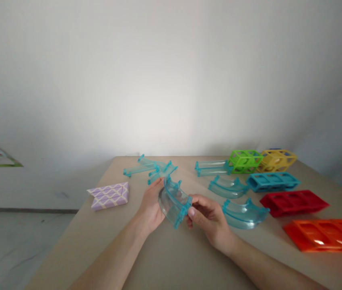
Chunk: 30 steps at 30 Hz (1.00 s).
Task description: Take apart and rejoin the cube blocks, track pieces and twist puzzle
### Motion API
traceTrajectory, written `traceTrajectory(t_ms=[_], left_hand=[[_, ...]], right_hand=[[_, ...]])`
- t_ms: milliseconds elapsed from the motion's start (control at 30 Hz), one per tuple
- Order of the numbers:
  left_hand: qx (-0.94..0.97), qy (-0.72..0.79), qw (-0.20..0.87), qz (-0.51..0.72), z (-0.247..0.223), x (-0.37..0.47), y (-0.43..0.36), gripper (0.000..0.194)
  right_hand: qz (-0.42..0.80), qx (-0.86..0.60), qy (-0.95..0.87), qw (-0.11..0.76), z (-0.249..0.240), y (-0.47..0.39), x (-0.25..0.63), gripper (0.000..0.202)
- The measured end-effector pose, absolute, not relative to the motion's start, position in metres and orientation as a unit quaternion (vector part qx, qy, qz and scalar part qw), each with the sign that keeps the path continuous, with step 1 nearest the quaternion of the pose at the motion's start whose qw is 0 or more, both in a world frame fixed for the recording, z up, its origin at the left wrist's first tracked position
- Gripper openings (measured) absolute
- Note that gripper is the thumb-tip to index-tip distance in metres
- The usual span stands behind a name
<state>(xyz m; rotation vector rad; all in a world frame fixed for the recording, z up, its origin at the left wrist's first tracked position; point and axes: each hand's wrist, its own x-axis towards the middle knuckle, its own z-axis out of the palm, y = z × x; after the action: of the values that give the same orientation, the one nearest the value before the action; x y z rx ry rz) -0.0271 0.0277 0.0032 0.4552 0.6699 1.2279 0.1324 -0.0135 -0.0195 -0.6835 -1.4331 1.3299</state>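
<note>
A clear teal curved track piece (175,203) is held up between both hands, above the middle of the table. My left hand (153,205) grips its left side, with some fingers hidden behind it. My right hand (209,219) pinches its right end between thumb and fingers. Just right of that hand lies another curved piece (245,215), and a similar curved piece (228,188) rests behind it. Several straight teal track pieces (142,169) lie crossed over one another beyond my left hand.
A purple patterned block (110,196) sits at the table's left edge. Straight tracks (213,168) lie at the back. To the right are green (246,161), yellow (276,160), blue (273,182), red (293,202) and orange (328,235) frames. A wall (171,80) stands behind the table (171,262).
</note>
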Motion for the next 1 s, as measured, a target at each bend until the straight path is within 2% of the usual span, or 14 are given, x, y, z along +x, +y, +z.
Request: traceTrajectory(t_ms=[467,633,867,1000], left_hand=[[0.199,0.33,0.746,0.544,0.008,-0.025,0.023,0.01],[0.199,0.34,0.79,0.469,0.012,-0.027,0.023,0.024],[0.183,0.32,0.831,0.417,0.011,-0.033,0.023,0.033],[0.172,0.274,0.867,0.379,0.01,-0.037,0.022,0.024]], right_hand=[[0.547,-0.253,-0.632,0.488,-0.005,-0.012,0.134,0.023],[0.612,-0.264,-0.566,0.484,-0.02,-0.012,0.133,0.025],[0.65,-0.239,-0.545,0.472,-0.025,-0.01,0.134,0.027],[0.652,-0.224,-0.581,0.433,-0.016,-0.014,0.133,0.026]])
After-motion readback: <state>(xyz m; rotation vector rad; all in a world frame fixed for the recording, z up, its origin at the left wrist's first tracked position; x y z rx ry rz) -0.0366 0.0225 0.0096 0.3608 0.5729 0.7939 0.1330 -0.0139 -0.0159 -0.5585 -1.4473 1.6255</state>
